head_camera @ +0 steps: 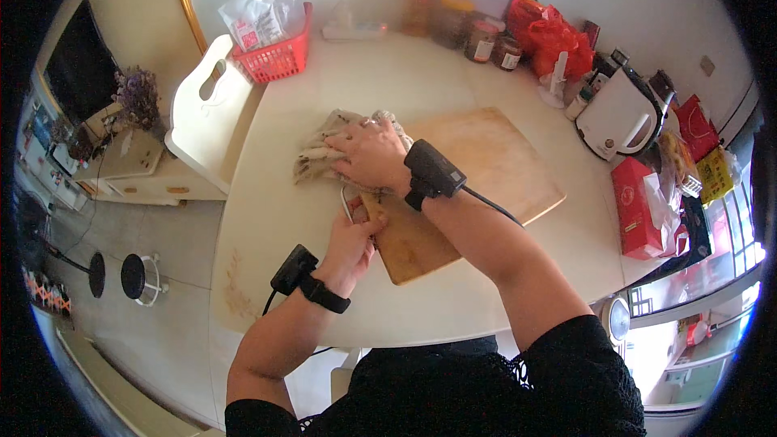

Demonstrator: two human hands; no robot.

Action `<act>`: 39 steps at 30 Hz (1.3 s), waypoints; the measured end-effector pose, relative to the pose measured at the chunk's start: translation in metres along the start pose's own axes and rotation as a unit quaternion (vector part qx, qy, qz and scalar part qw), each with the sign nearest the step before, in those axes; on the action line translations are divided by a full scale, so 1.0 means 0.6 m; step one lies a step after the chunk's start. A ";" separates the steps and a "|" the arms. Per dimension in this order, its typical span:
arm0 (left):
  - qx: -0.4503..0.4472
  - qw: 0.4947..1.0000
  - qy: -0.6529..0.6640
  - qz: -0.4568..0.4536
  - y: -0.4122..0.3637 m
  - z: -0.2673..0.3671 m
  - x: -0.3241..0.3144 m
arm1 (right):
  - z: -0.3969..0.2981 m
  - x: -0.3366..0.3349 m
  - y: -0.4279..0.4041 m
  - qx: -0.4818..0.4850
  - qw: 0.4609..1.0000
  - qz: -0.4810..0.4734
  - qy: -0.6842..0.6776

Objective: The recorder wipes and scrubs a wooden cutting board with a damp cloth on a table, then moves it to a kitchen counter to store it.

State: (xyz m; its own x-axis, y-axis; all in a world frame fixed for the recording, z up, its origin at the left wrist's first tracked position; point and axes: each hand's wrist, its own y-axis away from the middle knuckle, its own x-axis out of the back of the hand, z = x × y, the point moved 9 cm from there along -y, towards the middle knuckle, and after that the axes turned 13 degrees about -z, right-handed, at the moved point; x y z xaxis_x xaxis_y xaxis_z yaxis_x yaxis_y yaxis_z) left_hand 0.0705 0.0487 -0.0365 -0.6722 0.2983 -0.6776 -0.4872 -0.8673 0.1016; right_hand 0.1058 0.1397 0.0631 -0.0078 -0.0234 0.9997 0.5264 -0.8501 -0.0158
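Observation:
A wooden cutting board (485, 164) lies at an angle on the pale table, with a metal loop handle (346, 203) at its left end. My left hand (352, 246) grips the board at that end, its thumb on top beside the handle. Over the board's upper left corner my right hand (373, 158) presses down on a crumpled beige patterned cloth (318, 152). Part of the cloth spreads past the board onto the table, and the hand hides its middle. Each wrist wears a strapped black device with a cable.
A red plastic basket (276, 60) with clear bags sits at the table's far left, by a white chair (200, 112). Along the back stand jars (482, 42) and a red plastic bag (549, 33). A white electric appliance (619, 112) and a red tissue box (634, 209) line the right side.

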 end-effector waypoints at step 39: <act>-0.055 0.997 -0.042 0.046 0.011 0.027 -0.009 | 0.119 0.019 0.586 -0.351 0.935 0.051 0.022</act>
State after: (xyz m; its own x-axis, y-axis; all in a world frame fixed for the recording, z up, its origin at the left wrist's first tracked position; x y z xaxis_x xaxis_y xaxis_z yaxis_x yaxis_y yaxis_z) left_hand 0.0617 0.0482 -0.0205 -0.7580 0.2435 -0.6051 -0.3600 -0.9298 0.0768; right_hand 0.3514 -0.1217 0.0702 -0.0310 -0.1316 0.9908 -0.1603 -0.9778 -0.1349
